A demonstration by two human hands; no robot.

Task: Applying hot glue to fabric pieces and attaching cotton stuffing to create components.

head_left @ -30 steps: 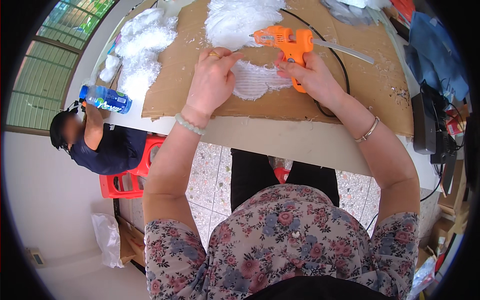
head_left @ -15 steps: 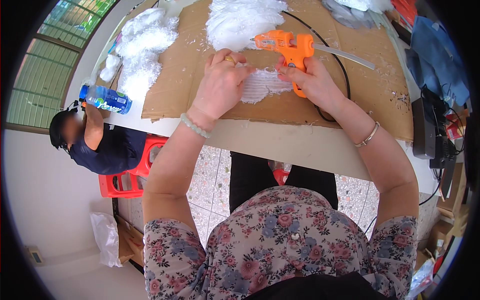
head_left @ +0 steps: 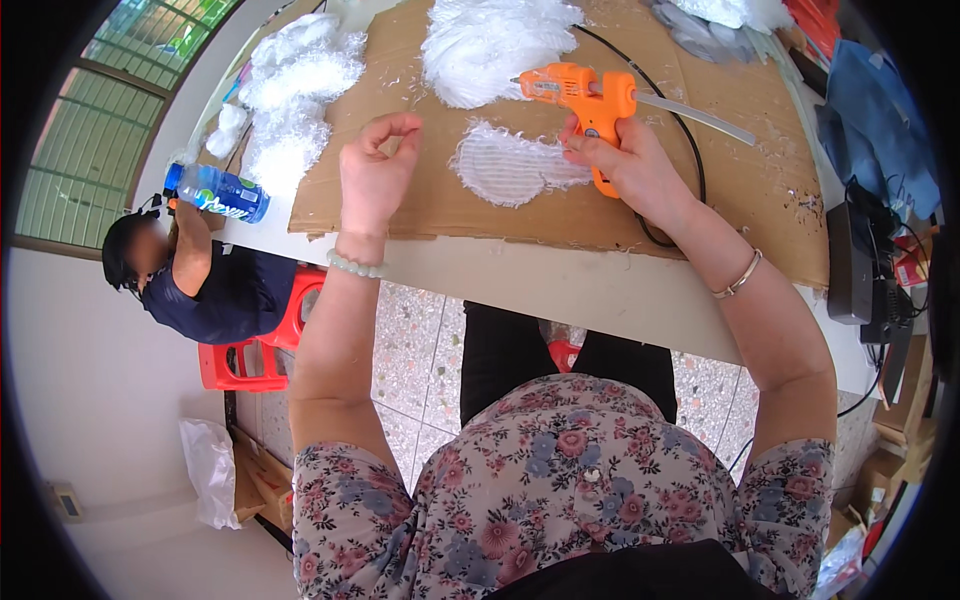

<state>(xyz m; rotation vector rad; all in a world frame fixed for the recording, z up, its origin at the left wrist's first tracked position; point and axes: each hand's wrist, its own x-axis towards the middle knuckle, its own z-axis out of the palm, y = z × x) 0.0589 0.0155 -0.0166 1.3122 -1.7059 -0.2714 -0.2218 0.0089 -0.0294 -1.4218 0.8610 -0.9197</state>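
Note:
My right hand (head_left: 640, 165) grips the handle of an orange hot glue gun (head_left: 568, 85), its nozzle pointing left and a clear glue stick (head_left: 700, 115) sticking out of the back. Below the gun, a frayed, ribbed white fabric piece (head_left: 510, 168) lies flat on the cardboard, its narrow right end beside my right fingertips. Left of the fabric, my left hand (head_left: 378, 170) is raised, with thumb and fingers curled together in a pinch. Anything between those fingertips is too small to make out.
Brown cardboard (head_left: 690, 210) covers much of the white table (head_left: 560, 280). Fluffy white fibre (head_left: 490, 50) lies beyond the glue gun, more fibre (head_left: 290, 90) at the left. A black cable (head_left: 690, 150) curves behind my right hand. A bottle (head_left: 220, 190) lies near a seated person (head_left: 215, 285).
My left hand has moved left, off the white fabric, uncovering it. My right hand has shifted very slightly right, still holding the glue gun.

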